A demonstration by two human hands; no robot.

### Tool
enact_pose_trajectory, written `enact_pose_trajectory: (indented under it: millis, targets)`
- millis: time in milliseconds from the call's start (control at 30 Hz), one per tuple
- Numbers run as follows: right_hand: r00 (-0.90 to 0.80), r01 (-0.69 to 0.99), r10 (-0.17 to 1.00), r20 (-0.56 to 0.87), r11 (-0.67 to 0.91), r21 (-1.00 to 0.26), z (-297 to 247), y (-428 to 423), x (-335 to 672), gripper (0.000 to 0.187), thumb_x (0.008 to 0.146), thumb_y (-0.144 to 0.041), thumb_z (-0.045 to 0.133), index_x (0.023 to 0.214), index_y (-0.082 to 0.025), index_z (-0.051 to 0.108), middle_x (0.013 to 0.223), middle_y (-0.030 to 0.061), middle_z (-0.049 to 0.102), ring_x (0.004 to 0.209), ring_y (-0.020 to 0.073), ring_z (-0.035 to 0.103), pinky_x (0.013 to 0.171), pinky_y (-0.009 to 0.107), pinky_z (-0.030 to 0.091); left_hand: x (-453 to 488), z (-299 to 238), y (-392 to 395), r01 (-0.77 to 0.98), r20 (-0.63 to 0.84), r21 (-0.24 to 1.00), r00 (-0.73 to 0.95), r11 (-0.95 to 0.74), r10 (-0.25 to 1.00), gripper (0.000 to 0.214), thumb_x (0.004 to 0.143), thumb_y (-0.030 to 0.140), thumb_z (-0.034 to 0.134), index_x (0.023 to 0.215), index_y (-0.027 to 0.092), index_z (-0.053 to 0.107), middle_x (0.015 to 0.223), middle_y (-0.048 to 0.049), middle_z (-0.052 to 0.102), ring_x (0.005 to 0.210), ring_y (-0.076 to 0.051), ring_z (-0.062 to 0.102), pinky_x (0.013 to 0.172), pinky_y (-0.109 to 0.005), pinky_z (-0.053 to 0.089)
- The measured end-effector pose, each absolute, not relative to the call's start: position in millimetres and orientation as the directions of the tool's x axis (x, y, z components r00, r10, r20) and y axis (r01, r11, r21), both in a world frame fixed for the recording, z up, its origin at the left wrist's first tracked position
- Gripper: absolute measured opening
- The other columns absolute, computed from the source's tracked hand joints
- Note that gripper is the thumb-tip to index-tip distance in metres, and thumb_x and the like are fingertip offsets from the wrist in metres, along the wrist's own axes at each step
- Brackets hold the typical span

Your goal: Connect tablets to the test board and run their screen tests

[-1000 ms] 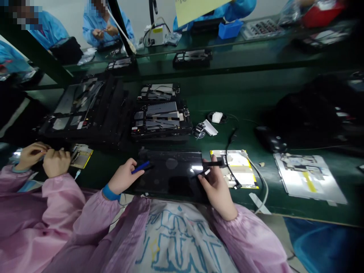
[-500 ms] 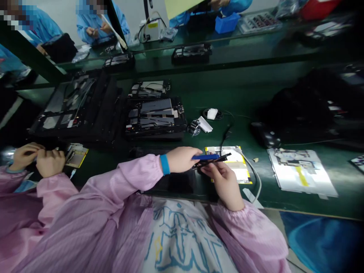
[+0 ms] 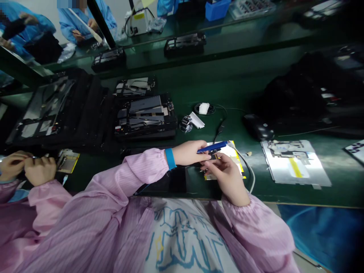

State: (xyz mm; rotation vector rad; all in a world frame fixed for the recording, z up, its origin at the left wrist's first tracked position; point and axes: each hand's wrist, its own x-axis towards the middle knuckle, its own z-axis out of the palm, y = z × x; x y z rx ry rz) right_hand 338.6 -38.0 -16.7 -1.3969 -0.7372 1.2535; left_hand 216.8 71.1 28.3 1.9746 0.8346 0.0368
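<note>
Above a flat, pale rectangular panel with yellow edges [image 3: 231, 149], the left hand [image 3: 188, 153] grips a slim blue pen-like tool [image 3: 212, 147], and the right hand [image 3: 229, 180] pinches a small, partly hidden dark piece [image 3: 212, 156]. A flat black rectangular slab [image 3: 174, 182] lies left of that panel.

You are in an electronics workshop — a shared line, with several people at the benches. Your long green workbench [image 3: 216, 89] carries a stack of opened black devices [image 3: 62, 108] at left and another stack [image 3: 142, 119] nearer the middle, flat parts and wires bare on top. To your right lies a metal plate [image 3: 314, 172] with a circuit board [image 3: 287, 148] on it. Past the raised far shelf [image 3: 241, 36] you see workers in blue smocks, a blue bin [image 3: 217, 10] and a clear tray [image 3: 251, 7] of small parts. At near left, a co-worker's sleeve [image 3: 51, 201] is pink — like yours.
</note>
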Motion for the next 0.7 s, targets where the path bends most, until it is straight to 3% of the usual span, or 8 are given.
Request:
enact_pose_trajectory:
  millis: [167,333,433,500,600,700]
  targets:
    - [0.265,-0.068,0.920,-0.288,-0.280,-0.958,-19.4,-28.5,346.2,0.041,0.064,-0.057,0.071,0.067,-0.019,0.056,0.052,0.0007,0.060,0.043,0.0121,0.051,0.043,0.026,0.042,213.1,28.7,81.3,0.597,-0.333,0.749,0.714,-0.288,0.616,0.019,0.080,0.032,0.060,0.080,0.013,0.060,0.079,-0.0031,0.065,0.073,-0.014,0.058,0.067,-0.024,0.041]
    - [0.344,0.204,0.926,-0.157,-0.237,-0.950,-21.7,-40.7,358.3,0.032,0.071,-0.050,0.066,0.069,-0.018,0.062,0.058,0.0027,0.062,0.053,0.0155,0.055,0.051,0.029,0.043,215.4,26.9,83.9,0.744,-0.405,0.527,0.645,-0.411,0.648,0.021,0.079,0.033,0.058,0.074,0.013,0.063,0.071,-0.0056,0.065,0.067,-0.017,0.060,0.063,-0.027,0.042]
    - [0.338,0.485,0.936,0.099,-0.083,-0.870,-25.6,-46.9,363.1,0.022,0.079,-0.040,0.058,0.070,-0.020,0.061,0.068,0.0049,0.064,0.066,0.0196,0.058,0.065,0.035,0.046,220.4,22.0,79.8,0.763,-0.414,0.409,0.644,-0.501,0.643,0.023,0.080,0.032,0.055,0.078,0.012,0.067,0.078,-0.0104,0.068,0.076,-0.022,0.064,0.069,-0.030,0.046]
    - [0.234,0.626,0.935,0.265,0.063,-0.777,-29.4,-48.4,364.8,0.014,0.080,-0.031,0.056,0.072,-0.020,0.060,0.079,0.0067,0.066,0.079,0.0223,0.060,0.075,0.039,0.045,223.7,18.9,76.9,0.759,-0.415,0.353,0.652,-0.547,0.635,0.024,0.081,0.030,0.053,0.081,0.012,0.069,0.084,-0.0130,0.070,0.082,-0.024,0.066,0.073,-0.032,0.048]
    - [0.074,0.683,0.939,0.336,0.198,-0.703,-36.4,-49.0,365.7,0.008,0.079,-0.023,0.055,0.072,-0.021,0.057,0.088,0.0072,0.066,0.087,0.0235,0.059,0.081,0.042,0.044,227.5,16.9,73.2,0.758,-0.432,0.296,0.649,-0.581,0.626,0.026,0.081,0.028,0.051,0.085,0.011,0.070,0.089,-0.0160,0.070,0.088,-0.028,0.067,0.077,-0.035,0.050]
    - [0.039,0.694,0.940,0.339,0.218,-0.687,-43.0,-49.9,364.8,0.008,0.078,-0.020,0.055,0.069,-0.021,0.055,0.091,0.0075,0.063,0.091,0.0239,0.058,0.083,0.044,0.042,230.1,18.0,70.1,0.766,-0.454,0.268,0.636,-0.584,0.625,0.027,0.080,0.026,0.050,0.088,0.009,0.070,0.092,-0.0189,0.070,0.090,-0.030,0.067,0.077,-0.037,0.052]
